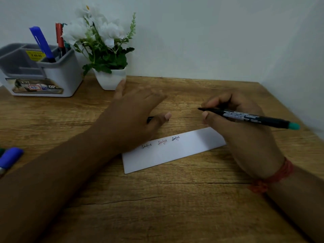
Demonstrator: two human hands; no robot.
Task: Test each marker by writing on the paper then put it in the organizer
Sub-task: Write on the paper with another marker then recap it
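My right hand (245,130) grips a black marker (252,118) with a teal rear end. Its bare tip points left, above the table just beyond the paper's far edge. The white paper strip (175,153) lies slanted mid-table and bears three small handwritten words. My left hand (135,113) hovers beyond the paper's left part with fingers stretched out and blurred. Its thumb pinches a small black piece (150,119), apparently a cap. The grey-and-white organizer (59,74) stands at the far left and holds a blue marker (42,44), a red marker (59,35) and a teal-capped one (67,45).
A white pot of artificial white flowers (110,79) stands right of the organizer, close beyond my left fingertips. A blue-capped marker (10,156) lies at the table's left edge, with something green beside it. White walls close the back and right. My right wrist wears a red thread band.
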